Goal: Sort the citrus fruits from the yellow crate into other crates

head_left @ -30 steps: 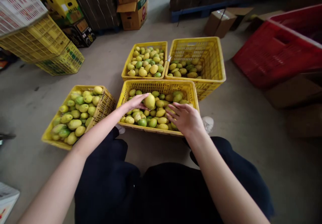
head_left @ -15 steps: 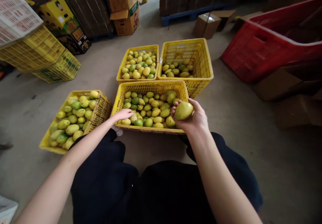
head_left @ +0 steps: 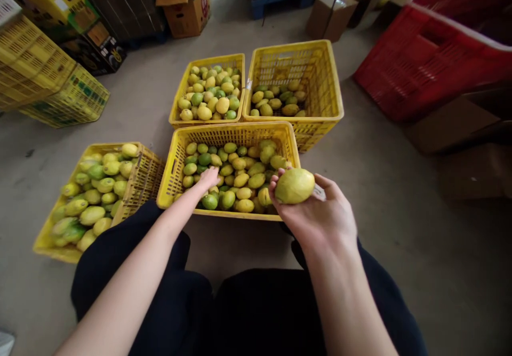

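Observation:
A large yellow lemon (head_left: 295,186) rests in my right hand (head_left: 326,214), palm up, fingers curled behind it and thumb to its right. This hand is above the front right corner of the nearest yellow crate (head_left: 230,215). My left hand (head_left: 208,180) reaches into the same crate, back upward, fingers stretched over the lemons; no fruit shows in it, and its fingertips are partly hidden. Around it lie many yellow and green lemons (head_left: 242,180), with a green one (head_left: 209,202) just below the hand.
Behind stand a fuller lemon crate (head_left: 173,111) and a deeper, partly filled one (head_left: 339,100). Another lemon crate (head_left: 150,172) is by my left knee. A red bin (head_left: 404,62) and cardboard boxes (head_left: 460,126) are at right. Stacked yellow crates (head_left: 52,89) stand at far left.
My left hand has moved right and farther in over the lemons. My right hand has come closer, its palm more opened to view, with the lemon still in it. The view has shifted slightly.

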The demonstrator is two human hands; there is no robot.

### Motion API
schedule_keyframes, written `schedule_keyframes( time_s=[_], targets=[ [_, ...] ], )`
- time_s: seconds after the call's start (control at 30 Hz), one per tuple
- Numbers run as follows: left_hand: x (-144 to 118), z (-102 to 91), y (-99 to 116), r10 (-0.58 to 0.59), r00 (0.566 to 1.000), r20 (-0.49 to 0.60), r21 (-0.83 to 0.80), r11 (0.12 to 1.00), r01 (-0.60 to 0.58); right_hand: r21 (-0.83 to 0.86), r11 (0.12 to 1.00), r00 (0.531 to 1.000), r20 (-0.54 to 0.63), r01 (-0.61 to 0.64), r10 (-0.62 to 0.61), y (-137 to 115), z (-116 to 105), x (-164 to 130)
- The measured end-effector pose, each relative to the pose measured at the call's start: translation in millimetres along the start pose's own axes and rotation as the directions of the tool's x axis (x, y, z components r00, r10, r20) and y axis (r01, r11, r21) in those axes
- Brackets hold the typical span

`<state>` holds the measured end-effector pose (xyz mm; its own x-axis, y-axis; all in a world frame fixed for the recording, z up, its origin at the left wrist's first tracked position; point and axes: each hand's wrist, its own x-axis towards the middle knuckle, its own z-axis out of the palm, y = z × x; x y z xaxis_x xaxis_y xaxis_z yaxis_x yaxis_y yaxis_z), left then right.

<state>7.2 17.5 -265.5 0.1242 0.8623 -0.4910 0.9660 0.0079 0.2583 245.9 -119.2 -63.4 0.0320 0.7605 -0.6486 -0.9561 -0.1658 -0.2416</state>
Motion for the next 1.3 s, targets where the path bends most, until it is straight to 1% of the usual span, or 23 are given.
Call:
schedule_keyframes(
  time_s=[0.1,0.17,0.23,0.33,0.4,0.47,0.53,0.6,0.73,0.83,0.93,1.0,1.07,1.13,1.17,1.2,1.23,1.27,1.3],
  targets=[
    [27,17.9,27,-0.02,1.0,-0.022,0.003,1.0,0.02,-0.016,0.998,0.996,-0.061,0.066,-0.067,-11,-7,3],
    [41,28.8,39,-0.047,0.999,-0.026,-0.001,0.999,0.047,-0.05,0.992,0.99,-0.074,0.12,-0.123,-20,-14,6],
    [51,37.7,45,-0.066,0.997,-0.037,-0.005,0.998,0.066,-0.067,0.987,0.985,-0.079,0.145,-0.151,-28,-18,7],
    [59,45.3,46,-0.069,0.996,-0.051,-0.006,0.998,0.069,-0.062,0.993,0.983,-0.144,0.102,-0.11,-34,-19,5],
    [60,46.7,43,-0.062,0.997,-0.054,-0.005,0.998,0.062,-0.078,0.995,0.984,-0.167,0.056,-0.069,-34,-18,3],
    [59,46.0,39,-0.052,0.997,-0.052,-0.007,0.999,0.051,-0.108,0.993,0.99,-0.134,0.036,-0.051,-33,-17,1],
    [57,44.0,35,-0.036,0.998,-0.049,-0.01,0.999,0.036,-0.125,0.991,0.996,-0.077,0.041,-0.051,-31,-19,0],
    [55,41.5,33,-0.02,0.999,-0.043,0.005,1.0,0.02,-0.123,0.991,0.997,-0.047,0.05,-0.056,-29,-20,0],
    [50,37.0,30,-0.01,1.0,-0.014,0.072,0.997,0.011,-0.113,0.992,0.995,-0.069,0.061,-0.069,-25,-18,1],
    [41,35.2,27,-0.016,1.0,0.01,0.106,0.994,0.015,-0.108,0.992,0.994,-0.084,0.066,-0.075,-23,-15,2],
    [26,31.2,23,-0.003,0.999,0.044,0.125,0.992,-0.003,-0.117,0.991,0.997,-0.036,0.064,-0.069,-23,-14,3],
    [13,22.8,21,0.013,0.999,0.048,0.128,0.992,-0.019,-0.111,0.992,0.998,-0.013,0.062,-0.064,-24,-15,5],
    [-1,7.0,19,0.024,1.0,0.02,0.132,0.991,-0.026,-0.105,0.992,0.997,0.005,0.072,-0.072,-24,-16,7],
    [-15,-16.5,18,0.024,0.998,-0.06,0.111,0.994,-0.017,-0.107,0.989,0.995,0.034,0.1,-0.097,-24,-16,9],
    [-23,-30.2,19,0.017,0.993,-0.118,0.067,0.998,-0.009,-0.112,0.987,0.993,0.047,0.114,-0.109,-22,-14,10],
    [-32,-44.7,20,0.004,0.983,-0.183,-0.011,1.0,-0.006,-0.117,0.985,0.992,0.052,0.125,-0.119,-21,-12,10],
    [-42,-59.2,22,-0.017,0.97,-0.243,-0.128,0.992,-0.015,-0.12,0.984,0.991,0.045,0.133,-0.128,-18,-8,9],
    [-54,-73.2,24,-0.037,0.96,-0.279,-0.283,0.958,-0.045,-0.121,0.983,0.99,0.027,0.137,-0.135,-15,-3,8],
    [-68,-86.1,26,-0.044,0.958,-0.285,-0.455,0.885,-0.095,-0.118,0.984,0.99,0.001,0.137,-0.138,-12,2,7]
  ],
)
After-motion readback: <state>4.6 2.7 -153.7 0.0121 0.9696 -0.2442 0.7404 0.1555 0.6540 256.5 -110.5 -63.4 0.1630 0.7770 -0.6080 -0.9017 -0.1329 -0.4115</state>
